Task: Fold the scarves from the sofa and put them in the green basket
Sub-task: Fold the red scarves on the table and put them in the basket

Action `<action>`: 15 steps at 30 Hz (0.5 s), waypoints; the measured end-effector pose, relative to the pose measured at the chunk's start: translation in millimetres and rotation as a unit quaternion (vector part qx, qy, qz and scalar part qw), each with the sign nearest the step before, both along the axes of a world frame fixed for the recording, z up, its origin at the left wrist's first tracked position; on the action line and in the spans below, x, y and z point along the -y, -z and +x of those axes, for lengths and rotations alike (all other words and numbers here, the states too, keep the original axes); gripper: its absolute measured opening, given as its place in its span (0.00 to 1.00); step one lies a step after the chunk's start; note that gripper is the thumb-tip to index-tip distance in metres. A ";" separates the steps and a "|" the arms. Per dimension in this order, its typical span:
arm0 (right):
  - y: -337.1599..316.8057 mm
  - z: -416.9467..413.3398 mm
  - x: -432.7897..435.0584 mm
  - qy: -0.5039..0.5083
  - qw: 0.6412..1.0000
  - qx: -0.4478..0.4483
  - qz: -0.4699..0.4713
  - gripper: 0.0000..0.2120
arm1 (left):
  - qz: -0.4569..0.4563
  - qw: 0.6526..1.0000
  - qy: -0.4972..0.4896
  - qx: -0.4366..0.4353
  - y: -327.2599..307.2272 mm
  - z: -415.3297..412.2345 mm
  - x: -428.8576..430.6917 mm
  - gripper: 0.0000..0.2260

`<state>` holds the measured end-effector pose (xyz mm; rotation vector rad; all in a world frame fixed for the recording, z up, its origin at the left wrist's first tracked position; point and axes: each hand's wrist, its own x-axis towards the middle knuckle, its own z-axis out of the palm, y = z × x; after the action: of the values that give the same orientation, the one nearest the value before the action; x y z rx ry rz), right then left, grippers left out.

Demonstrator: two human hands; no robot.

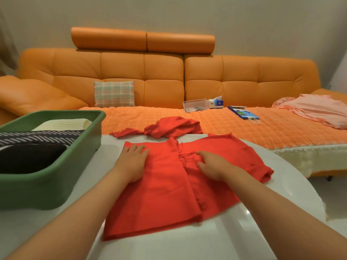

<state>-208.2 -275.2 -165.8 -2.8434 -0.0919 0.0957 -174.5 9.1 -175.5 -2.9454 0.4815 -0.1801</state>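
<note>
While flat on red scarf (165, 184), left hand (132, 163), right hand (213, 166), grip apart; tissue box (216, 103) print illegible.

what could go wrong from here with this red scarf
The far end of the red scarf lies bunched off the table on the sofa; its drag may skew the fold under the left hand and right hand.
The green basket already holds three folded pieces, so space may be tight.

We see a red scarf (165, 184) and an orange sofa (122, 68). Our green basket (47, 186) holds a cream cloth (65, 123), a striped cloth (37, 138) and a black cloth (28, 158).
</note>
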 end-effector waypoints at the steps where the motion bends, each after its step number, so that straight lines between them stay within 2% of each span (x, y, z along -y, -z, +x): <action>1: 0.2 -3.2 -4.6 -0.006 1.000 -0.018 -0.012 0.27 | -0.038 0.999 -0.014 0.013 -2.6 -7.1 7.2 0.24; 3: 1.6 -8.2 -14.6 -0.017 0.998 -0.056 -0.029 0.30 | -0.148 0.987 -0.047 -0.036 0.2 -24.5 20.0 0.23; 4: 2.0 -10.2 -18.8 -0.020 0.996 -0.073 -0.037 0.31 | -0.173 0.981 -0.052 -0.072 5.8 -32.5 22.2 0.26; 6: 0.1 -14.9 -23.9 -0.016 0.993 -0.094 -0.068 0.32 | -0.147 0.981 -0.050 -0.120 17.6 -43.5 14.2 0.31; 8: -6.5 -19.9 -23.9 0.016 0.989 -0.071 -0.127 0.32 | -0.121 0.982 -0.043 -0.139 19.0 -45.3 -4.1 0.32; 12: -13.8 -24.7 -24.8 0.063 0.980 -0.011 -0.190 0.28 | -0.094 0.986 -0.033 -0.132 9.1 -44.1 -26.9 0.32; 15: -12.7 -17.4 -29.0 0.043 0.977 0.043 -0.205 0.23 | -0.159 0.985 -0.032 -0.058 1.8 -35.5 -24.4 0.28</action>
<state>-225.6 -246.2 -153.2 -3.2581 0.0376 -0.0331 -210.0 33.5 -177.3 -3.2928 0.4065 -0.0854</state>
